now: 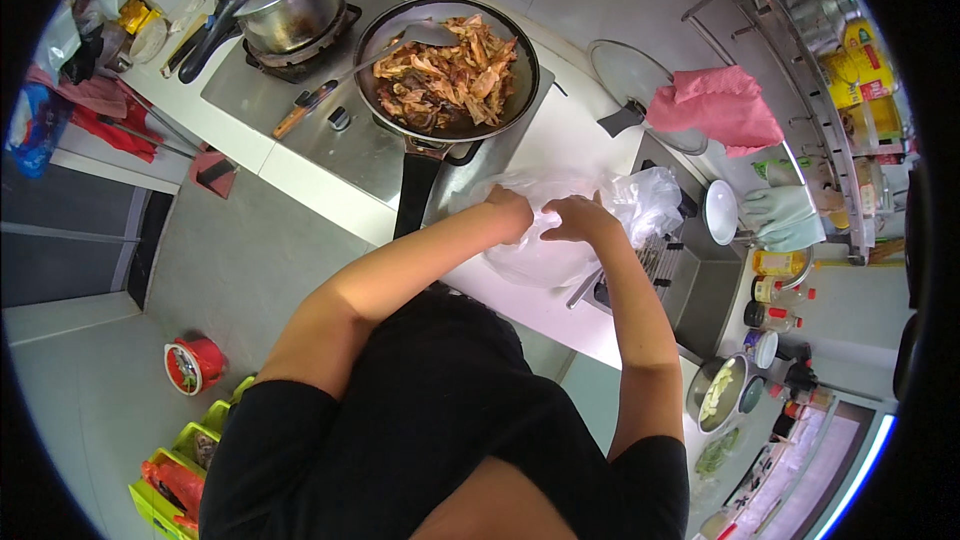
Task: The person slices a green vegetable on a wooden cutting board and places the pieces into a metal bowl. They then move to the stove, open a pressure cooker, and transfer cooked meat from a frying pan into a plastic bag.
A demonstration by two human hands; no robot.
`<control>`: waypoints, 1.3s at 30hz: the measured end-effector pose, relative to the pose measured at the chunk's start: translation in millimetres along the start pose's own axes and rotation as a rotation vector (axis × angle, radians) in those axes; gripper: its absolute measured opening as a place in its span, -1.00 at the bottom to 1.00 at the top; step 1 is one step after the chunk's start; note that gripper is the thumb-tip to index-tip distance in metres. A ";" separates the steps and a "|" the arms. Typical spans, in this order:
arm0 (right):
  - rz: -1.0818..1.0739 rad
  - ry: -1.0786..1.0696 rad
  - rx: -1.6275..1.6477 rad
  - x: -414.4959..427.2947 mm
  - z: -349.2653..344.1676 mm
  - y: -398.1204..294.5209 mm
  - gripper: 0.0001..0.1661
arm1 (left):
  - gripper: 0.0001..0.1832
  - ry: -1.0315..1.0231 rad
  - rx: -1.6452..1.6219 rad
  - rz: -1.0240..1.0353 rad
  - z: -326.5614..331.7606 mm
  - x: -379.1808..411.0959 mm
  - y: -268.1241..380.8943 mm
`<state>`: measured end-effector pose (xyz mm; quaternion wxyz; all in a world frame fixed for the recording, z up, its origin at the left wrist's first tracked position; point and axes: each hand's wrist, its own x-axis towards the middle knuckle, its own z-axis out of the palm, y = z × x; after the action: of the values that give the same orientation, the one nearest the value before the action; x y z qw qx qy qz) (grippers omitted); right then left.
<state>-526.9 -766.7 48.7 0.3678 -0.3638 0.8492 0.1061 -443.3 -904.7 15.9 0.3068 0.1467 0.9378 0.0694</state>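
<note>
A clear plastic bag (pixel 547 259) lies spread on the white counter, right of the frying pan's handle. My left hand (pixel 511 214) is closed on the bag's left part. My right hand (pixel 581 219) is at the bag's right part, thumb and fingers spread and curved; whether it pinches the film cannot be made out. Beyond my hands stands a frying pan (pixel 530 97) on the hob, holding cooked meat pieces (pixel 450 75). A metal spatula (pixel 431 34) with a wooden handle rests across the pan's left rim.
A lidded pot (pixel 289 22) stands on the left burner. The frying pan's black handle (pixel 415 191) juts towards me. A glass lid (pixel 622 71) and pink cloth (pixel 712 109) are by the back wall. At right are the sink (pixel 705 300), a white bowl (pixel 721 212) and bottles.
</note>
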 end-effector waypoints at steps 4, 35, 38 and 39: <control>-0.068 0.129 0.017 24.3 13.9 21.9 -0.15 | -0.70 0.212 -0.043 0.155 -2.0 -19.1 0.4; -0.422 0.651 0.032 -13.9 -124.9 -42.4 -0.81 | -0.60 0.513 -0.130 0.350 47.1 -73.1 -13.6; -0.518 0.917 -0.336 34.8 -159.9 -58.0 -0.76 | -0.76 0.535 -0.119 0.362 35.2 -80.1 -14.8; -0.548 0.902 -0.424 55.6 -167.5 -61.6 -0.77 | -0.80 0.538 -0.109 0.360 31.7 -81.5 -16.6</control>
<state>-601.5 -915.6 133.5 -0.0985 -0.6459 0.7570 0.0092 -365.6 -945.0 32.0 0.0381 0.2700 0.9391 0.2090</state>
